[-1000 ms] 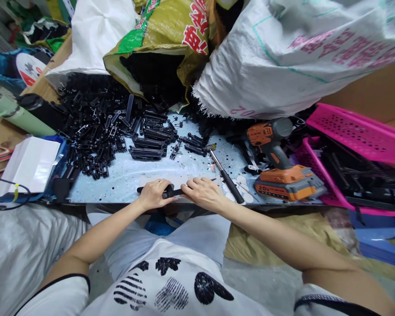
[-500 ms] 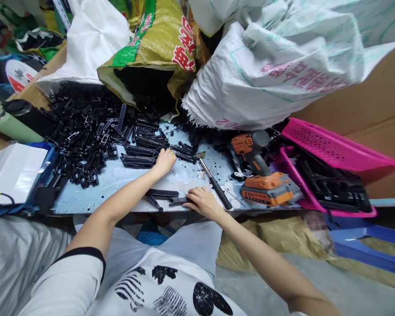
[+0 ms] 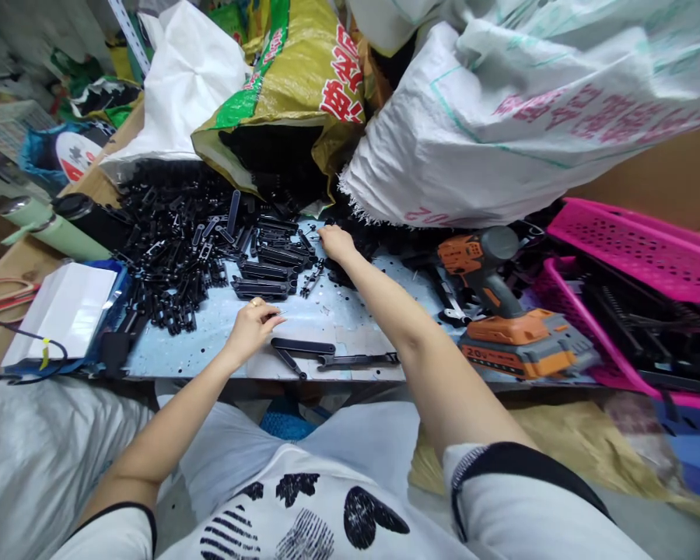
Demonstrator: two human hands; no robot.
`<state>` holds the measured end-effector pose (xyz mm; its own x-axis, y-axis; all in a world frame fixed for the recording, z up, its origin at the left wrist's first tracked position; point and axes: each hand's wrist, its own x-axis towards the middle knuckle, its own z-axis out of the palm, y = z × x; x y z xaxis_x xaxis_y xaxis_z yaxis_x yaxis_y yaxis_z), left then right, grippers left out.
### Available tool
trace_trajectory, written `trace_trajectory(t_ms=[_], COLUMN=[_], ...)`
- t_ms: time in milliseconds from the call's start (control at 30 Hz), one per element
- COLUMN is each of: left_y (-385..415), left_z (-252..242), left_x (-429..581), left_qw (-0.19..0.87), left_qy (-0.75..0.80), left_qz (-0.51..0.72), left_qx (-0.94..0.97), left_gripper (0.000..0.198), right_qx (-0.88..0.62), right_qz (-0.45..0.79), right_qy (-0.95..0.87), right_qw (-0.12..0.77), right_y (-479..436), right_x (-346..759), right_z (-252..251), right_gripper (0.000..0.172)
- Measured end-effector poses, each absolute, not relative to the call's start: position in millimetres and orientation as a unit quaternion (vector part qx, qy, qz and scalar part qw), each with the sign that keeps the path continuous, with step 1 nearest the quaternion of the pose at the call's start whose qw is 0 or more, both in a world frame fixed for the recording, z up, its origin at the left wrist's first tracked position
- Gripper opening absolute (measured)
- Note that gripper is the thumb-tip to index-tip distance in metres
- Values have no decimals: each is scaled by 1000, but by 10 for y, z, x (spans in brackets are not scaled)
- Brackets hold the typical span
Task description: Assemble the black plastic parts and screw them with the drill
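My left hand (image 3: 250, 325) rests on the pale blue table (image 3: 210, 342) near its front edge, fingers pinched together on something small I cannot make out. Just right of it lie a flat black strip (image 3: 303, 347) and a longer black arm piece (image 3: 358, 359), both untouched. My right hand (image 3: 334, 241) is stretched across the table to the far side, where its fingers curl down onto loose black parts (image 3: 350, 272) below the white woven sack (image 3: 502, 124). What the right hand grips is hidden. Stacked black strips (image 3: 262, 272) lie between the two hands.
A big heap of black plastic parts (image 3: 163, 241) covers the left of the table. An orange cordless drill (image 3: 502, 311) stands right of my arm, with pink baskets (image 3: 635, 249) beyond. A white box (image 3: 58, 311), scissors (image 3: 0, 294) and a green bottle (image 3: 52, 233) sit left.
My left hand came back from the stacked strips to the near edge. My right hand left the black pieces at the edge and reached out to the far parts.
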<state>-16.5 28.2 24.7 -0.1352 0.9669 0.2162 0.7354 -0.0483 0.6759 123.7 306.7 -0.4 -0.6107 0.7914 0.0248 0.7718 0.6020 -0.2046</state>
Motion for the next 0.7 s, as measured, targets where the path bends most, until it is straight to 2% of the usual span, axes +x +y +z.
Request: trace_trajectory(t_ms=[133,333,433,600,700], left_y=[49,-5,32,97,146], left_z=[276,277,311,375,377], left_x=[-345,-370,-369,-320,-205], left_qw=[208,246,236,227,204], left_qy=[682,651,636,613,618], left_qz=[298,203,174,74,32], left_qx=[635,689,714,753,759], left_gripper=[18,15,14,13,15], right_qx=[-447,-386,-348,-305,-271], right_qz=[93,175,231,274,298], right_qy=[-889,-881,-873,-881,-896], right_qw=[45,210,252,236,187], right_y=[3110,2712,2355,1779,1525], right_x=[1149,1543,1803,2161,2276], right_z=[-123,-2,193,474,551], right_gripper=[31,24,22,19,19])
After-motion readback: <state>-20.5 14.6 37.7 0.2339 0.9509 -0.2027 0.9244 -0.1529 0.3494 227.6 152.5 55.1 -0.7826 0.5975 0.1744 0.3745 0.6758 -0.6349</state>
